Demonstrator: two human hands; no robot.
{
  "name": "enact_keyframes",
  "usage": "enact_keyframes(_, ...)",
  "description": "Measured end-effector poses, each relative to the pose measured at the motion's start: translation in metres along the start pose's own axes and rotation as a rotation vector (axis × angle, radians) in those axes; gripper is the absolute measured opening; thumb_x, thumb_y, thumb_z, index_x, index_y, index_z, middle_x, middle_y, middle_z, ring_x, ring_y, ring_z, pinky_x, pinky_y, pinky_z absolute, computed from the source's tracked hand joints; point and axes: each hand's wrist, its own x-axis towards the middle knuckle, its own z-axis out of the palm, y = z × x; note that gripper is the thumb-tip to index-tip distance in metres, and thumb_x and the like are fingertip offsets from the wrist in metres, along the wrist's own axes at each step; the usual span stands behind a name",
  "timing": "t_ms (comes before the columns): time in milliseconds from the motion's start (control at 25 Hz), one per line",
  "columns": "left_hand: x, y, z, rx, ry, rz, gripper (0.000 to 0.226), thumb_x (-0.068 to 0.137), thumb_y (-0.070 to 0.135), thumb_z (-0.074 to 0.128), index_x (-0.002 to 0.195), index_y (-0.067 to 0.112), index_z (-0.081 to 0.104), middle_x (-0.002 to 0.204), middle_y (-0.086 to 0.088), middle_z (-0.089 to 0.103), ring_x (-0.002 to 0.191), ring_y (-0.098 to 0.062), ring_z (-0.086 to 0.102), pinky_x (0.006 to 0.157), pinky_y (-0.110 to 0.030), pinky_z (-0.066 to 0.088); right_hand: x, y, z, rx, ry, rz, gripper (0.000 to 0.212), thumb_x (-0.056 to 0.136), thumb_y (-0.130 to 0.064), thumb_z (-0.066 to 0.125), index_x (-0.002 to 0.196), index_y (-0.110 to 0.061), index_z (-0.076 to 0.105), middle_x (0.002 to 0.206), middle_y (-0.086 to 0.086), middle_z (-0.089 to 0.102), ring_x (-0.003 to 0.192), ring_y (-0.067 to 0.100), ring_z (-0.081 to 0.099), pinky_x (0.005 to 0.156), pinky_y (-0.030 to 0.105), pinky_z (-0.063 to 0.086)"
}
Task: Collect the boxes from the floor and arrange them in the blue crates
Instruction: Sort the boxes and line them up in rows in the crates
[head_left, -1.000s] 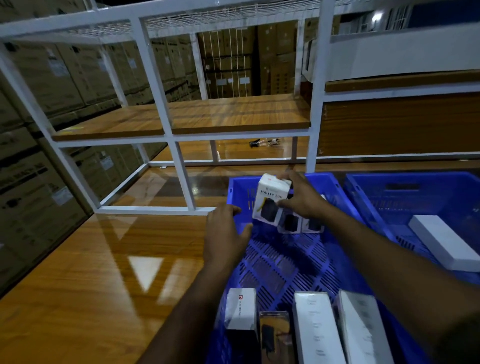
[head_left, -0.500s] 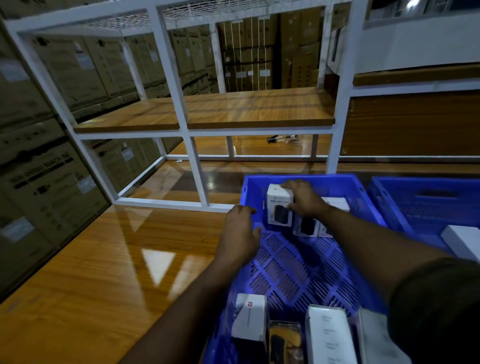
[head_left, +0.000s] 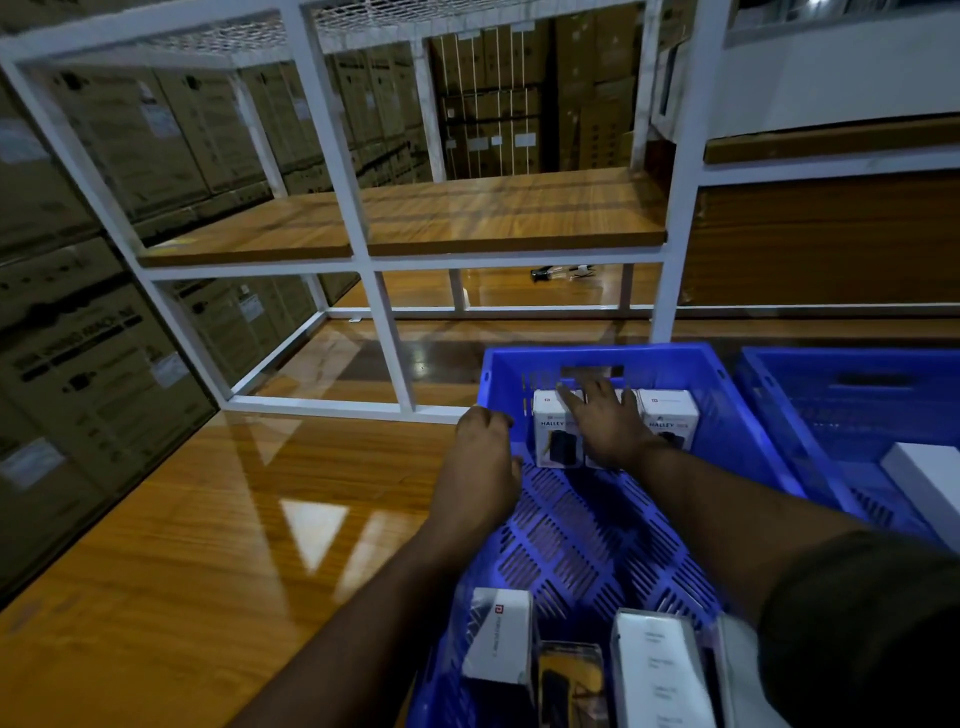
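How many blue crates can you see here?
2. One crate sits in front of the person, both hands at it. The second crate is beside it on the right, partly cut off.

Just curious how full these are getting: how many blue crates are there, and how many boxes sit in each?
Blue crates: 2, the left crate and the right crate
Boxes in left crate: 7, one mostly under the right hand
White box in right crate: 1
Total: 10

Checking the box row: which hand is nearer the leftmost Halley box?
Right. The right hand rests on the Halley box; the left hand sits beside it at the crate's rim.
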Motion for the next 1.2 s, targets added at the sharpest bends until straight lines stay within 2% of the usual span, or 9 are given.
enact_keyframes(200, 0.001, 0.003, -0.001, 0.06, -0.018, 0.012, 0.039, 0.091, 0.018, 0.065, 0.128, 0.012, 0.055, 0.13, -0.009, 0.05, 0.125, -0.025, 0.046, 0.101, -0.032, 0.042, -0.023, 0.001, -0.03, 0.343, 0.176, 0.146, 0.073, 0.084, -0.024, 0.071, 0.148, -0.021, 0.036, 0.139, 0.016, 0.04, 0.129, 0.036, 0.039, 0.101, 0.046, 0.041)
enact_keyframes(320, 0.0, 0.005, -0.001, 0.093, -0.022, 0.033, 0.038, 0.092, 0.02, 0.064, 0.128, 0.012, 0.056, 0.129, -0.01, 0.052, 0.124, -0.026, 0.048, 0.098, -0.034, 0.044, -0.049, 0.006, -0.056, 0.474, 0.002, 0.181, 0.044, 0.089, -0.03, 0.067, 0.13, -0.019, 0.057, 0.134, 0.011, 0.05, 0.121, 0.032, 0.05, 0.095, 0.04, 0.047)
enact_keyframes(400, -0.001, 0.007, -0.003, 0.09, -0.017, 0.043, 0.037, 0.092, 0.021, 0.064, 0.127, 0.012, 0.057, 0.13, -0.01, 0.053, 0.124, -0.025, 0.048, 0.099, -0.034, 0.044, -0.072, 0.009, -0.071, 0.526, -0.173, 0.148, 0.029, 0.091, -0.037, 0.066, 0.105, -0.012, 0.069, 0.111, 0.012, 0.068, 0.098, 0.029, 0.066, 0.081, 0.035, 0.055)
enact_keyframes(480, -0.002, 0.009, -0.005, 0.094, -0.017, 0.049, 0.036, 0.092, 0.022, 0.064, 0.126, 0.012, 0.057, 0.13, -0.01, 0.053, 0.124, -0.025, 0.048, 0.098, -0.034, 0.044, -0.097, 0.009, -0.08, 0.593, -0.423, 0.123, 0.041, 0.094, -0.042, 0.062, 0.092, -0.001, 0.069, 0.09, 0.015, 0.073, 0.079, 0.029, 0.072, 0.073, 0.037, 0.061)
enact_keyframes(600, -0.002, 0.012, -0.006, 0.096, -0.032, 0.043, 0.037, 0.09, 0.024, 0.066, 0.124, 0.012, 0.059, 0.128, -0.011, 0.055, 0.125, -0.026, 0.048, 0.098, -0.035, 0.044, -0.137, -0.002, -0.09, 0.647, -0.713, 0.08, 0.06, 0.093, -0.053, 0.057, 0.094, 0.007, 0.067, 0.084, 0.019, 0.07, 0.072, 0.03, 0.068, 0.074, 0.041, 0.061)
enact_keyframes(760, -0.003, 0.03, -0.003, 0.052, -0.085, -0.007, 0.042, 0.09, 0.03, 0.069, 0.128, 0.015, 0.06, 0.13, -0.011, 0.057, 0.125, -0.028, 0.051, 0.097, -0.038, 0.045, -0.167, -0.025, -0.101, 0.245, -0.743, -0.128, 0.074, 0.088, -0.076, 0.037, 0.072, -0.006, 0.055, 0.072, 0.008, 0.049, 0.065, 0.024, 0.045, 0.07, 0.036, 0.042)
enact_keyframes(960, -0.004, 0.06, 0.009, -0.09, -0.179, -0.044, 0.03, 0.091, 0.029, 0.07, 0.116, 0.012, 0.066, 0.118, -0.008, 0.067, 0.112, -0.027, 0.061, 0.092, -0.037, 0.051, -0.187, -0.047, -0.108, 0.177, -0.771, -0.154, 0.071, 0.085, -0.081, 0.035, 0.061, -0.016, 0.05, 0.063, 0.006, 0.06, 0.066, 0.025, 0.057, 0.069, 0.032, 0.047)
enact_keyframes(1080, -0.011, 0.062, 0.017, -0.173, -0.154, -0.079, 0.025, 0.093, 0.029, 0.068, 0.113, 0.013, 0.066, 0.113, -0.003, 0.069, 0.108, -0.022, 0.063, 0.089, -0.033, 0.051, -0.193, -0.051, -0.101, 0.174, -0.741, -0.209, 0.069, 0.084, -0.077, 0.044, 0.07, -0.013, 0.062, 0.068, 0.007, 0.06, 0.068, 0.026, 0.056, 0.073, 0.036, 0.051)
enact_keyframes(1200, -0.016, 0.051, 0.019, -0.225, -0.13, -0.118, 0.022, 0.093, 0.028, 0.068, 0.111, 0.015, 0.067, 0.109, -0.002, 0.071, 0.104, -0.02, 0.065, 0.083, -0.028, 0.047, -0.199, -0.05, -0.098, 0.222, -0.74, -0.223, 0.074, 0.084, -0.073, 0.049, 0.096, -0.003, 0.072, 0.079, 0.013, 0.062, 0.069, 0.025, 0.051, 0.06, 0.032, 0.044)
